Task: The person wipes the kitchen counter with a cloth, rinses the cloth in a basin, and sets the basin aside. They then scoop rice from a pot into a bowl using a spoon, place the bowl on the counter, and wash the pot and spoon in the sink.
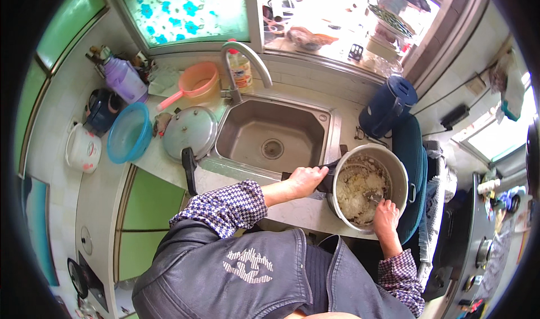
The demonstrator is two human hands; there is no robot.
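A deep aluminium pressure cooker pot (396, 173) stands tilted at the counter's front edge, to the right of the sink. Cooked white rice (354, 192), with browned bits along its edge, fills its lower part. My left hand (307, 180) is closed around the pot's black handle (325, 185). Inside the rim, my right hand (385, 218) grips a metal utensil, probably a spoon (373, 197), whose end is in the rice. On the sink's left lies the pressure cooker lid (189, 127) with its long black handle.
The stainless steel sink (238, 129) with its faucet (249, 55) lies ahead. Left are a blue plastic basin (128, 133), a pink dipper (198, 81) and a purple thermos (124, 78). A dark blue pitcher (386, 106) and a teal ribbed object (415, 171) stand close behind the pot.
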